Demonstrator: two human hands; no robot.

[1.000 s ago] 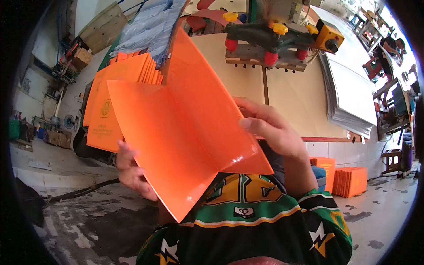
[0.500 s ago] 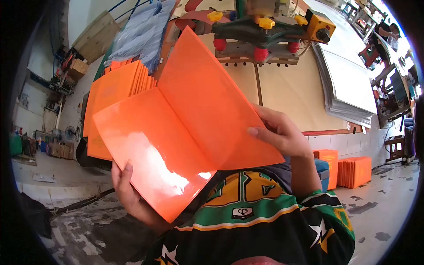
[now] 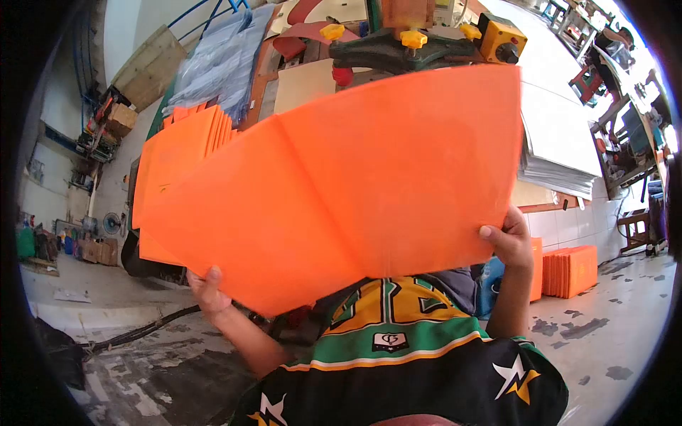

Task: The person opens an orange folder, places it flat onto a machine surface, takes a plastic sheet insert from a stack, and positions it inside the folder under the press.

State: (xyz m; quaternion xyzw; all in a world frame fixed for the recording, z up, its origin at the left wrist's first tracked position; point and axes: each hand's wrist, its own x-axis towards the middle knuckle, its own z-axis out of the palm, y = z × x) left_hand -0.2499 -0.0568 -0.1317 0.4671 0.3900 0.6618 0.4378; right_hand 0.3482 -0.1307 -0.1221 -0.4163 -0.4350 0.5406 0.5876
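Note:
An orange folder (image 3: 327, 184) is spread open in front of me, its middle crease running down between two smooth panels. At its lower left edge my left hand (image 3: 208, 290) pinches the cover, thumb on top. My right hand (image 3: 510, 238) grips the right edge near the lower corner, with the thumb on the near face and the other fingers mostly hidden behind. Just beyond the left panel leans a stack of similar orange folders (image 3: 181, 153), partly covered by the one I hold.
A machine with a dark clamp arm and yellow knobs (image 3: 412, 40) stands behind the folder, a yellow control box (image 3: 503, 39) beside it. White sheets (image 3: 558, 142) are piled at right. Clear plastic sleeves (image 3: 220, 64) lie back left. More orange folders (image 3: 570, 271) stand on the floor.
The right panel has swung down and outward, so the folder lies flatter and wider. My right hand has moved right and slightly down, my left hand slightly right.

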